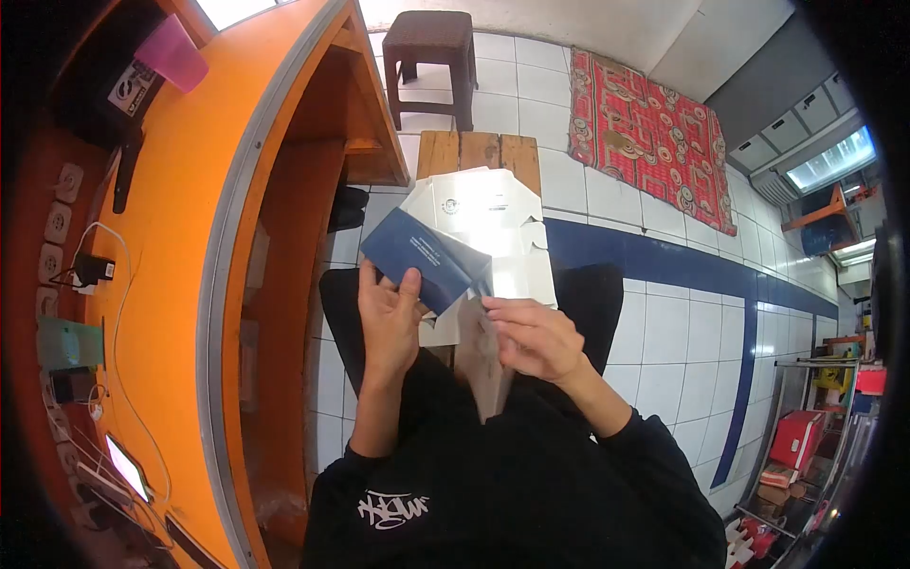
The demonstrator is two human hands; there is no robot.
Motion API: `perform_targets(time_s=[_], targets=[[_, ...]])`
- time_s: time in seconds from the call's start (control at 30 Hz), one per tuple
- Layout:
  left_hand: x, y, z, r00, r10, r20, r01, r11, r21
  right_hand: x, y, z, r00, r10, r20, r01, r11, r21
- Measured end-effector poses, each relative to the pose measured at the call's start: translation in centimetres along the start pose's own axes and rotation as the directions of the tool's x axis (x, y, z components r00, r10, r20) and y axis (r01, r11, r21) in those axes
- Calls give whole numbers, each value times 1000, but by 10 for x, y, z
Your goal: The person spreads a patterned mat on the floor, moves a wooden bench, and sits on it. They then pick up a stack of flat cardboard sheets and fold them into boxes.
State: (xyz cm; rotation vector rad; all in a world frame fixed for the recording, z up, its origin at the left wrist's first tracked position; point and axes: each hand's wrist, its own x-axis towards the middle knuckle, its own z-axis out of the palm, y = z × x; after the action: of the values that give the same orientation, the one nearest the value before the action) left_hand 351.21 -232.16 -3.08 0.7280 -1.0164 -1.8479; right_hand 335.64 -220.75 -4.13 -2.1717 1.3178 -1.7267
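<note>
A dark blue box or booklet with small pale print (pixel 417 258) is held at its lower left by my left hand (pixel 391 308), thumb on its face and fingers behind. My right hand (pixel 536 337) pinches a clear, thin plastic sheet (pixel 485 356) at the blue item's right end; the plastic hangs down toward my lap. Beneath both hands, unfolded white cardboard (pixel 483 204) with a small dark logo lies on a wooden bench (pixel 521 156) between my legs.
An orange counter (pixel 180 284) with a grey edge runs along the left, carrying a pink cup (pixel 172 54), cables and a lit phone (pixel 127 467). A brown stool (pixel 428 57) stands ahead. A red patterned mat (pixel 649 142) lies front right; a rack (pixel 796 446) stands at right.
</note>
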Motion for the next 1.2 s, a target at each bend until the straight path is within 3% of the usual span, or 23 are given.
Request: perform_targets(time_s=[0.03,0.07,0.13,0.2,0.33,0.4,0.6,0.63,0.7,0.77,0.8,0.87,0.9,1.0,1.07,1.1,1.13,1.2], targets=[[-1,-3,2,1000,0,-1,0,1000,-1,2,-4,5,991,60,-116,-57,998,28],[-4,-7,7,1000,23,-12,-24,998,-55,8,-7,4,992,61,-114,-58,998,28],[-11,-17,17,999,45,-23,-47,993,-108,22,-13,1,1000,2,-15,-6,956,-293],[-17,-27,23,965,263,15,-263,962,79,28,-14,1,1000,-15,-6,12,925,-379],[-22,-21,17,935,300,191,-337,919,206,32,-18,-9,985,69,156,10,889,-458],[-22,-21,15,929,303,212,-348,910,225,35,-19,-17,940,138,312,-18,933,-359],[-36,-51,20,880,375,293,-460,829,320,34,-15,-15,966,178,186,-123,954,-274],[-37,-52,22,892,378,248,-436,864,251,35,-16,-13,967,176,186,-121,954,-274],[-38,-51,23,904,377,202,-413,893,181,36,-20,-10,937,340,-83,-350,908,-230],[-39,-45,25,886,340,315,-351,936,-22,34,-15,-13,919,394,-34,-391,892,-226],[-40,-43,24,885,341,318,-352,936,-23,32,-12,-14,895,446,13,-432,873,-226],[-42,-38,23,901,200,385,-224,974,19,24,-12,-12,885,465,26,-444,859,-254],[-40,-35,26,934,161,319,-220,962,159,20,-12,-10,880,475,34,-459,865,-203],[-37,-46,18,956,145,254,-206,950,235,11,-16,-3,863,504,6,-500,857,-125],[-36,-59,19,952,210,224,-261,938,228,1,-14,-4,688,725,20,-717,676,171],[-37,-64,20,942,270,198,-311,924,223,0,-17,-3,593,805,16,-785,574,231],[-39,-65,23,942,272,196,-313,923,223,-3,-16,-1,595,803,19,-784,576,231],[-41,-65,29,916,338,219,-402,764,505,-6,-11,6,599,797,-77,-708,572,415]])
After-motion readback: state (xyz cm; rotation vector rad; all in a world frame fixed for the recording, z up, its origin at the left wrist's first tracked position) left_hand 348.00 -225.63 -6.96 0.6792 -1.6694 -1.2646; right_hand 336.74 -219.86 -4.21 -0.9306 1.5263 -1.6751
